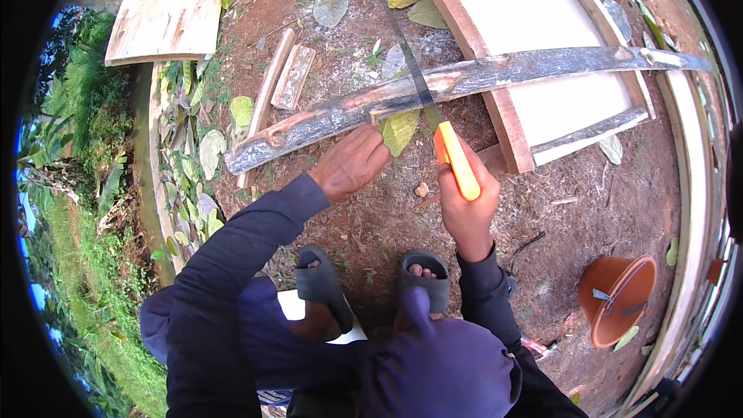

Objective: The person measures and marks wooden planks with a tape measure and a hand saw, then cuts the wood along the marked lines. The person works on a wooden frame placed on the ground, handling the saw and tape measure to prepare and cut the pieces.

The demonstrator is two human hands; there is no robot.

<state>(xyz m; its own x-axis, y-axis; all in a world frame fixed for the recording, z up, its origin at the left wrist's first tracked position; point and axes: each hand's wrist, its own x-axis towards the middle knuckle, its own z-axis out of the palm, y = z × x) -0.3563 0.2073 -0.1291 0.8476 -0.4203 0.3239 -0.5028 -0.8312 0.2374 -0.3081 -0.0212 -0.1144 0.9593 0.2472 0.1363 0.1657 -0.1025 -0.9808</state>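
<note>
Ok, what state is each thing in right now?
Right hand: closed on the saw.
Saw: blade crossing the pole.
Left hand: fingers curled at the pole's near side.
Pole: lying across the wooden frame; any cut unclear.
Bucket: no lid; upright or tipped unclear.
Sandals: being worn.

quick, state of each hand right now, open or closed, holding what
Left hand: curled at the log's near edge; grip cannot be told.
Right hand: closed, holding the saw by its orange handle.
</note>
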